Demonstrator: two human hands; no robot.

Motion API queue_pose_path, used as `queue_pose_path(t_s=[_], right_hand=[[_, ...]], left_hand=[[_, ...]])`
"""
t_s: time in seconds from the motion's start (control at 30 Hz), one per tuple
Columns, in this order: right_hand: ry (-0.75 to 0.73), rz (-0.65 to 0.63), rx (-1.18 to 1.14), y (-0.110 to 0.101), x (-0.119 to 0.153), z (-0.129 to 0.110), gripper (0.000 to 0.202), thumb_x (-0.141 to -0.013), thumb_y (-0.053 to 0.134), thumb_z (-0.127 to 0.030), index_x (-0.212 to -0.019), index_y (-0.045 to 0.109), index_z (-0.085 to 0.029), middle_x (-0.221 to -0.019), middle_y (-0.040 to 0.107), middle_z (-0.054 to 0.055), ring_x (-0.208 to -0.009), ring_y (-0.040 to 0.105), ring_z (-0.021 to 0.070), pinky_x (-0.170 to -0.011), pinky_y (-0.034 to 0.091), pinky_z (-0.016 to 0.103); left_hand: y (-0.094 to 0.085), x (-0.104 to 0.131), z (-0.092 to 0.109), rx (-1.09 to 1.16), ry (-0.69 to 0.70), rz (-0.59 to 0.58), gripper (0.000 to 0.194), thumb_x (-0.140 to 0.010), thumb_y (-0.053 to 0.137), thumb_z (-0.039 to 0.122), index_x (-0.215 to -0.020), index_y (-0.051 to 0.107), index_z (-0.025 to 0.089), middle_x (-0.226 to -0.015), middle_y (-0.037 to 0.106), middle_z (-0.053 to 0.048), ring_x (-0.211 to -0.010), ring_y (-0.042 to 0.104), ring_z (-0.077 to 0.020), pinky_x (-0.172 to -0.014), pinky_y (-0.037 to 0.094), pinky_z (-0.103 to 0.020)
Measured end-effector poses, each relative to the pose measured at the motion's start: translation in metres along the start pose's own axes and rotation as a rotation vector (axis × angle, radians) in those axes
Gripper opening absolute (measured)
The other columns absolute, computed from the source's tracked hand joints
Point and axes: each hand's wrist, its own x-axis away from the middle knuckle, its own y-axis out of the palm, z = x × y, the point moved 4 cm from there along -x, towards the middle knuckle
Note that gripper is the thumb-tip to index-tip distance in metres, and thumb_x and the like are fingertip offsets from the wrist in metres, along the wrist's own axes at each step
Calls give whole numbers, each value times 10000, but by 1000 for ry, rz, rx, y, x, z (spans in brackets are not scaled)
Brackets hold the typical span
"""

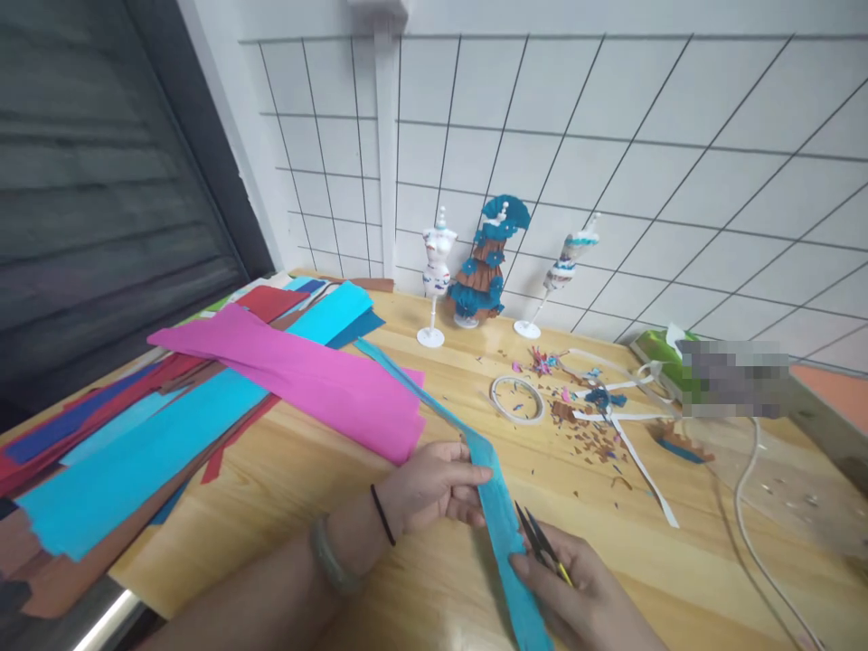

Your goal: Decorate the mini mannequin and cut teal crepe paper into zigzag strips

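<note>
A long, narrow strip of turquoise crepe paper (500, 511) runs from the table's middle toward me. My left hand (434, 486) pinches it between thumb and fingers where it widens. Lower down, my right hand (581, 579) is closed around small scissors (537, 535), dark blades pointing up and slightly parted, a bit of yellow showing at the handle. The right thumb also presses on the strip's edge. The blades are beside the paper, and the scissors' grips are mostly hidden by the hand. To the left of the strip lies a wide magenta crepe sheet (325, 389).
Bright blue crepe sheets (142, 461) lie piled at left. Behind stand a bare mannequin (434, 289), one in a blue-and-brown paper dress (485, 267) and a tilted one (560, 271). A tape roll (497, 398), paper scraps (600, 443) and a white cable (746, 515) lie right.
</note>
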Motion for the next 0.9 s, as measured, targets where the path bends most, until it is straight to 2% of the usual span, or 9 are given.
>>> queue_pose_path(t_s=[0.2, 0.37, 0.47, 0.53, 0.7, 0.9], right_hand=[[-21, 54, -37, 1, -2, 8, 344, -722, 616, -517, -647, 600, -182, -623, 521, 10, -647, 487, 174, -630, 427, 264], [-16, 38, -64, 2, -3, 9, 343, -732, 603, -521, -674, 582, -183, -671, 517, 11, -661, 471, 168, -625, 412, 254], [3, -31, -76, 4, -3, 10, 314, -765, 581, -493, -725, 579, -182, -722, 506, 13, -686, 453, 161, -643, 400, 251], [13, -34, -88, 4, -3, 11, 316, -767, 574, -494, -728, 572, -180, -710, 483, 7, -684, 437, 157, -648, 392, 250], [-6, 26, 9, 6, -3, 9, 307, -738, 597, -472, -685, 543, -174, -625, 387, -29, -611, 357, 126, -577, 327, 228], [35, 20, 79, 11, -1, -4, 258, -736, 584, -372, -612, 450, -189, -592, 347, -48, -581, 342, 114, -559, 309, 227]], left_hand=[[-8, 1, 10, 149, 49, 121, 209, -658, 724, 204, -759, 561, 121, -604, 576, 29, -439, 485, -27, -457, 408, -152], [-16, -3, 13, 198, 139, 171, 231, -651, 738, 167, -825, 590, 133, -666, 602, 31, -468, 502, -20, -457, 399, -138], [-21, -4, 16, 224, 163, 201, 193, -653, 732, 143, -790, 597, 130, -669, 612, 24, -485, 520, -24, -462, 401, -131], [-22, -4, 19, 229, 156, 208, 161, -651, 723, 122, -747, 593, 124, -668, 616, 15, -515, 544, -33, -461, 397, -125], [-22, -2, 24, 197, 158, 258, 167, -639, 717, 111, -710, 567, 135, -598, 586, 40, -455, 508, -26, -419, 369, -122], [-25, -1, 31, 7, 282, 340, 211, -650, 723, 219, -704, 530, 150, -603, 570, 33, -476, 509, -55, -377, 356, -141]])
